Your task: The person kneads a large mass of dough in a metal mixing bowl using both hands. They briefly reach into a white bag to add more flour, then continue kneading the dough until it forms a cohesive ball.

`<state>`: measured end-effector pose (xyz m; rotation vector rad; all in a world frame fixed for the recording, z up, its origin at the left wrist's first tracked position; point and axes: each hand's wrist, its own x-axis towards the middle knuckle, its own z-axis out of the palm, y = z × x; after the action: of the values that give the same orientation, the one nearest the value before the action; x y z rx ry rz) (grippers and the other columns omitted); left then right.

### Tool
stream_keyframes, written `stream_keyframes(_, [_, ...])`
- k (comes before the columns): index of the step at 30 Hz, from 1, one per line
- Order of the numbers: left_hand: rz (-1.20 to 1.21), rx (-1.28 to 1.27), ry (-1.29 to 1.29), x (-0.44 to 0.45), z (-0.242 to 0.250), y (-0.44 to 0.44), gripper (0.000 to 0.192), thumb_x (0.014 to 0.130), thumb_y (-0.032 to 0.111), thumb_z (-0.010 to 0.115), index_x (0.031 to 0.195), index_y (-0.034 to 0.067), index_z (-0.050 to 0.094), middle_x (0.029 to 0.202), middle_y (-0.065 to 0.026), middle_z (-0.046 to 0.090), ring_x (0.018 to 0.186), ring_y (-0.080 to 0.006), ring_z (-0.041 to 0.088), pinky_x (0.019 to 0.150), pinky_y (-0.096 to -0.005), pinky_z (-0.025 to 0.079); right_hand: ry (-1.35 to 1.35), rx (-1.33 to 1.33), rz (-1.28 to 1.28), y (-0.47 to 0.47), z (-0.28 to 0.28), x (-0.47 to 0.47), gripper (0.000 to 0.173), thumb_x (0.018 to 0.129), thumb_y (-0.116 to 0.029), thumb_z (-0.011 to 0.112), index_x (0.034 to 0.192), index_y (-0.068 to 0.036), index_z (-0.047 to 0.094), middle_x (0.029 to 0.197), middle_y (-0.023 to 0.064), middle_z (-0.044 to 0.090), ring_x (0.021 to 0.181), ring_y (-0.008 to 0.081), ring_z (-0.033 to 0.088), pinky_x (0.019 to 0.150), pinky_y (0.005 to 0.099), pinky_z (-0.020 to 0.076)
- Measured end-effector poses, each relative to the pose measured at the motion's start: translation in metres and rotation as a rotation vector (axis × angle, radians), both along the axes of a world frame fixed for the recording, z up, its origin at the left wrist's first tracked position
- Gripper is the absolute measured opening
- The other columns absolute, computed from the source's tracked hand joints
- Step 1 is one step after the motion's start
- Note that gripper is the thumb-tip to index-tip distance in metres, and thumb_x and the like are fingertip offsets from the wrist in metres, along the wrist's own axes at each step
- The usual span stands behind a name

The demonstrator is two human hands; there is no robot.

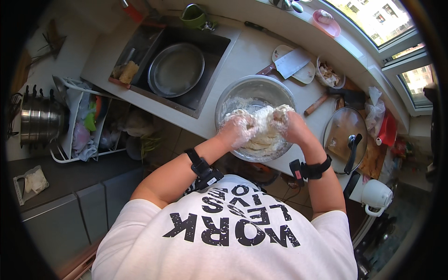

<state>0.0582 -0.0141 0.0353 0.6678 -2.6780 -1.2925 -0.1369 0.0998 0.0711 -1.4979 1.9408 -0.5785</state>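
A wide stainless steel bowl (245, 84) stands on the counter before me, with pale, floury dough (262, 141) in its near half and dry flour up its inner wall. My left hand (238, 129), caked in flour and bits of dough, curls into the dough on the left side. On the right, my right hand (288, 124) is likewise coated, its bent fingers gripping dough, with a clump over the knuckles. A ridge of whitish dough (263, 113) spans the space between both hands. The fingertips are partly hidden by dough.
Behind the bowl a cleaver (292, 63) rests on a small plate (304, 76). A glass lid (344, 134) lies on a wooden board (374, 157) at right, near a white mug (378, 197). Left, a metal basin (176, 70) holds liquid in the sink (218, 45).
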Motion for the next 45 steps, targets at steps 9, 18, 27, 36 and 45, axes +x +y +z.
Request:
stream_keyframes(9, [-0.338, -0.214, -0.368, -0.029, -0.057, 0.014, 0.021, 0.075, 0.018, 0.057, 0.086, 0.003, 0.067, 0.085, -0.0210, 0.065, 0.080, -0.0384, 0.064, 0.071, -0.0462, 0.051, 0.065, 0.245, -0.172, -0.002, -0.082, 0.036, 0.034, 0.069, -0.022, 0.067, 0.084, 0.009, 0.062, 0.086, 0.0296, 0.063, 0.085, 0.0429, 0.061, 0.076, 0.0464, 0.0496])
stream_keyframes(18, [-0.510, 0.154, -0.624, -0.067, -0.057, -0.031, 0.039, 0.070, 0.026, 0.064, 0.103, 0.006, 0.067, 0.097, -0.0222, 0.065, 0.090, -0.0351, 0.063, 0.081, -0.0434, 0.048, -0.058, 0.446, -0.183, -0.038, -0.105, 0.016, 0.046, 0.072, -0.021, 0.063, 0.110, 0.005, 0.057, 0.104, 0.0256, 0.062, 0.098, 0.0398, 0.060, 0.084, 0.0435, 0.0482])
stream_keyframes(27, [-0.585, -0.055, -0.470, -0.021, -0.014, -0.028, 0.034, 0.073, 0.027, 0.062, 0.101, 0.008, 0.064, 0.097, -0.0190, 0.065, 0.093, -0.0381, 0.061, 0.081, -0.0443, 0.048, 0.066, 0.316, -0.128, 0.006, -0.045, 0.050, 0.038, 0.073, -0.016, 0.063, 0.108, -0.002, 0.060, 0.096, 0.0228, 0.064, 0.093, 0.0398, 0.059, 0.081, 0.0446, 0.0477])
stream_keyframes(36, [-0.650, -0.183, -0.513, -0.045, -0.117, -0.027, 0.036, 0.070, 0.031, 0.067, 0.095, 0.005, 0.067, 0.099, -0.0196, 0.066, 0.094, -0.0355, 0.062, 0.082, -0.0415, 0.048, -0.024, 0.226, -0.464, -0.023, -0.095, 0.058, 0.034, 0.065, -0.019, 0.069, 0.087, 0.006, 0.064, 0.089, 0.0299, 0.063, 0.088, 0.0417, 0.062, 0.077, 0.0459, 0.0499])
stream_keyframes(45, [-0.558, 0.243, -0.422, -0.039, 0.020, -0.079, 0.043, 0.081, 0.027, 0.063, 0.116, 0.004, 0.059, 0.116, -0.0176, 0.060, 0.105, -0.0305, 0.058, 0.095, -0.0367, 0.041, -0.224, 0.153, -0.288, 0.023, -0.026, 0.064, 0.052, 0.077, -0.022, 0.062, 0.126, -0.005, 0.052, 0.114, 0.0232, 0.059, 0.106, 0.0380, 0.055, 0.091, 0.0415, 0.0439])
